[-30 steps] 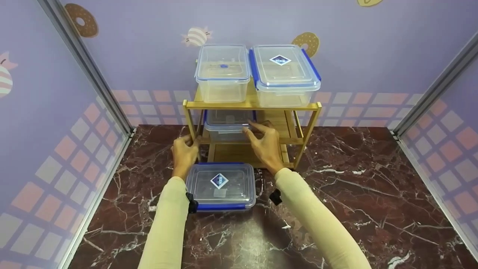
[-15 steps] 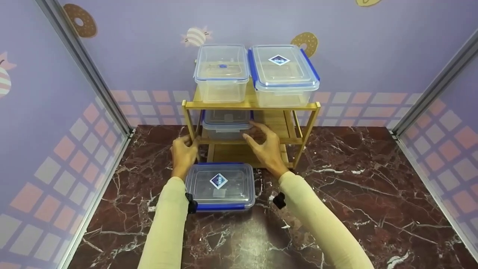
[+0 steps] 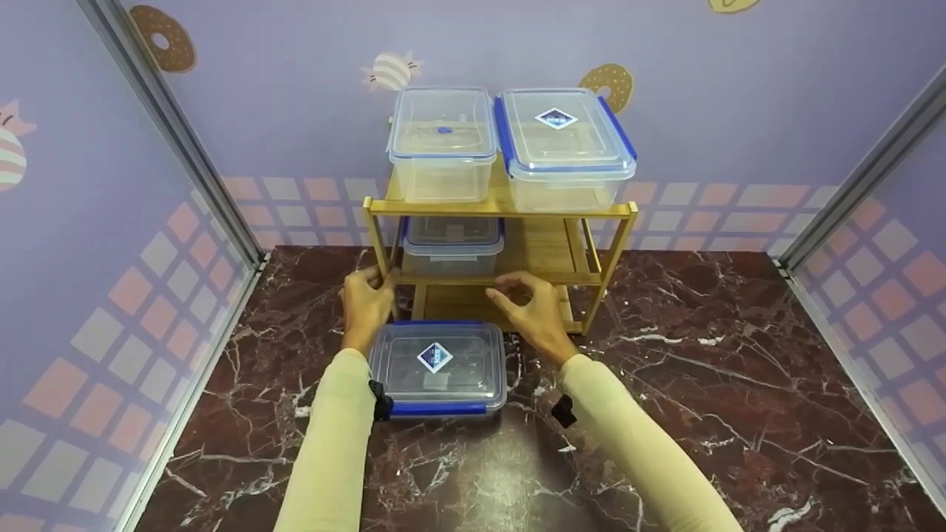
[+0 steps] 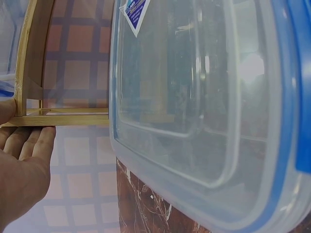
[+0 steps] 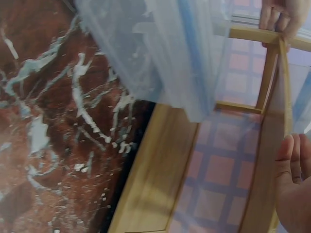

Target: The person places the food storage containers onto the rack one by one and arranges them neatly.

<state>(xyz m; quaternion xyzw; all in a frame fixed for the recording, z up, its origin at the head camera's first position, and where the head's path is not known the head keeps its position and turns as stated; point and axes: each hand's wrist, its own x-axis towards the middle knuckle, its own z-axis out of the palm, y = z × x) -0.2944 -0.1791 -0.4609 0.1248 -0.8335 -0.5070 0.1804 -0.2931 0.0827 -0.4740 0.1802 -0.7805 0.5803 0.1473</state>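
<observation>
My left hand (image 3: pixel 367 307) grips the left front post of a small wooden rack (image 3: pixel 502 210) at its middle shelf. In the left wrist view the fingers of this hand (image 4: pixel 26 170) lie along one side of the wood, the thumb opposite. My right hand (image 3: pixel 538 318) is at the front edge of the middle shelf, thumb and fingers curved and apart. In the right wrist view that hand (image 5: pixel 296 189) has its fingertips right at the shelf. A clear lidded food container (image 3: pixel 452 264) with blue clips sits on the shelf's left half, behind my hands.
Another clear container (image 3: pixel 473 340) with blue clips lies on the dark marbled surface (image 3: pixel 702 414) before the rack, between my forearms. Two lidded containers, a left one (image 3: pixel 442 181) and a right one (image 3: pixel 563 195), stand on the rack's top. Patterned walls (image 3: pixel 502 44) enclose three sides.
My right hand has come away from the right side of the middle-shelf container, down and toward me to the shelf's front edge. My left hand keeps its hold on the post.
</observation>
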